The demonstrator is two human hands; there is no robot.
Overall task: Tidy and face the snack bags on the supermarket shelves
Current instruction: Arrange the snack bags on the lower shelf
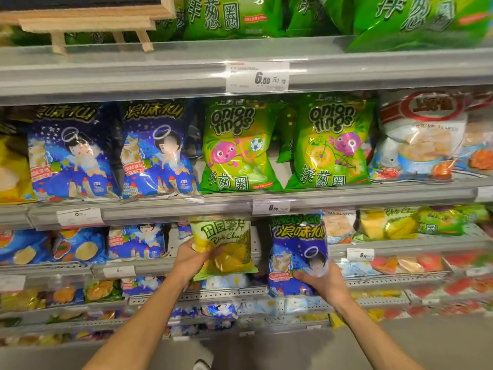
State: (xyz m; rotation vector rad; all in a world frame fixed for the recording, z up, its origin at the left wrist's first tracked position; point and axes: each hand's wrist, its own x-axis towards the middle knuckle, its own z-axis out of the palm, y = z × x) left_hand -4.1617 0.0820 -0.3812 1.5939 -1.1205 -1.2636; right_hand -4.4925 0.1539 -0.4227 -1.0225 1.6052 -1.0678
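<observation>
My left hand (194, 259) grips a yellow-green potato chips bag (229, 252) by its lower left side, upright in front of the third shelf. My right hand (324, 283) holds a blue snack bag with an angel figure (296, 252) from below and the right, also upright and facing out. The two bags are side by side with a small gap between them. Above them, two blue angel bags (114, 153) and two green onion rings bags (285, 145) stand faced on the shelf.
A grey shelf edge with price tags (270, 208) runs just above the held bags. White shrimp flakes bags (421, 137) sit at right. Lower shelves (226, 292) hold mixed, jumbled bags. A wooden easel (88, 22) stands at top left. Grey floor (293, 351) lies below.
</observation>
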